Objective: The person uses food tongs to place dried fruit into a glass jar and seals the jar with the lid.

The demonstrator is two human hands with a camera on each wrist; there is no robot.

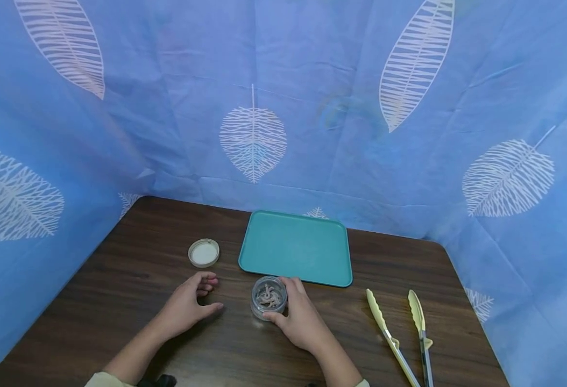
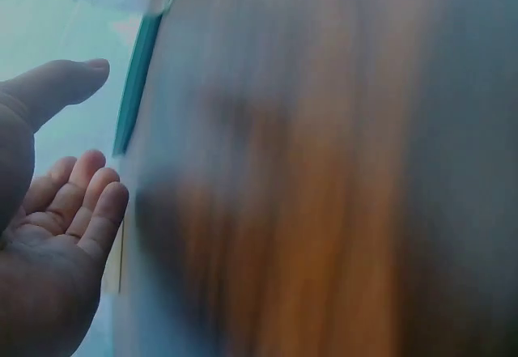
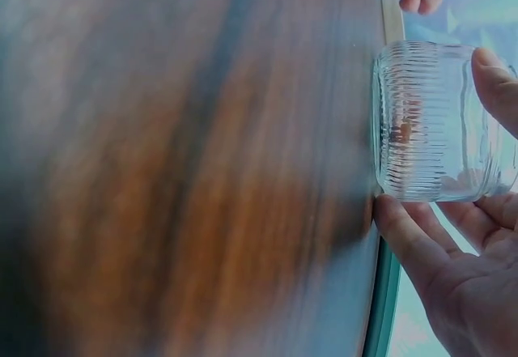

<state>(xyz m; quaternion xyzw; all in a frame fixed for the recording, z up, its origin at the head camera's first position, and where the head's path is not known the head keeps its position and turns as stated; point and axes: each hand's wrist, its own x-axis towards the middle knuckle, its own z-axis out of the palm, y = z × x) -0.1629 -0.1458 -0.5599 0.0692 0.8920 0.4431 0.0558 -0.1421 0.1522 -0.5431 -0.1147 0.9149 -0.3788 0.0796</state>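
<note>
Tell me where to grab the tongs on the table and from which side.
Take the tongs by the joined handle end nearest the person, coming in from the near right, likely with the right hand. Its two arms lie flat, spread apart toward the tray, converging near the table edge.

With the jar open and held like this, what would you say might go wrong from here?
The ribbed glass jar stands uncapped, its lid lying apart, so a tilt might spill its contents onto the wooden table. Only the right hand grips it; the left hand holds nothing, so smooth glass could slip.
</note>
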